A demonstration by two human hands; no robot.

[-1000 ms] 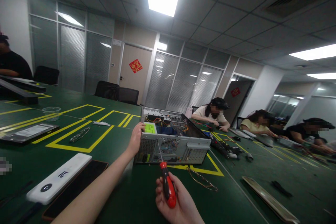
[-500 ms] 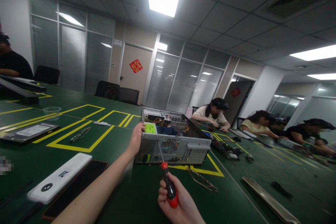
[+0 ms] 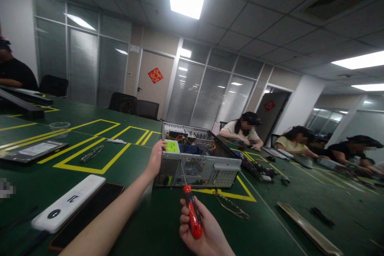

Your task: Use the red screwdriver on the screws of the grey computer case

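An opened computer case (image 3: pixel 222 164) lies on the green table with its back panel facing me. Inside its near left corner is a power supply (image 3: pixel 172 147) with a bright yellow-green label. My left hand (image 3: pixel 156 159) grips the case at that corner, its fingertips hooked over the top edge by the label. In my right hand (image 3: pixel 198 224) is a red and black screwdriver (image 3: pixel 192 208), fingers wrapped round the handle. Its thin shaft points up and away, and the tip meets the back panel near a screw position below the power supply's top edge.
To the left lie a hard drive (image 3: pixel 34 151), tweezers (image 3: pixel 92 153), a clear plastic cup (image 3: pixel 60 129), a white power bank (image 3: pixel 69 203) and a dark phone (image 3: pixel 90 212). Glasses (image 3: pixel 231 205) rest right of the screwdriver. Other people (image 3: pixel 243 131) sit along the table.
The screwdriver has turned about its long axis in my right hand, so more of the red on its handle faces me. My left hand and the case stay in place.
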